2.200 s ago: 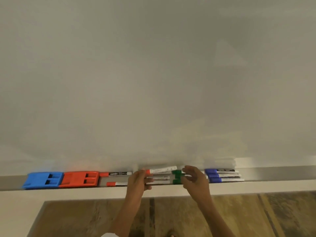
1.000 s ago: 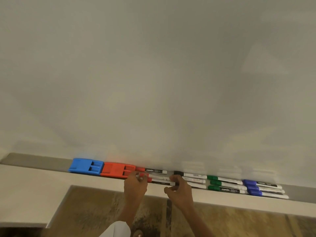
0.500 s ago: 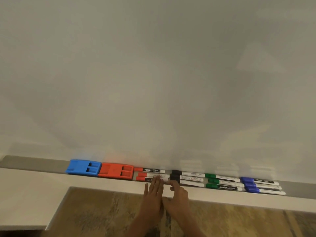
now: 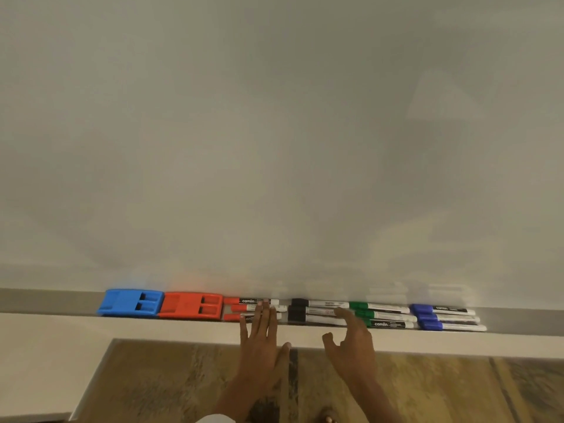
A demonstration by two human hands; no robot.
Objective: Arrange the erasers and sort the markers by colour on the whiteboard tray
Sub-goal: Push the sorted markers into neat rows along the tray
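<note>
Red-capped white markers (image 4: 253,308) lay under the flat, spread fingers of the left hand (image 4: 262,340); the right hand (image 4: 351,343) hovered spread, empty.

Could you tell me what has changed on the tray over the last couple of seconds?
The left hand let go of a red marker, now lying with the red markers. Both hands are open; the right hand reaches over the black markers. Both erasers and the blue markers stayed put.
</note>
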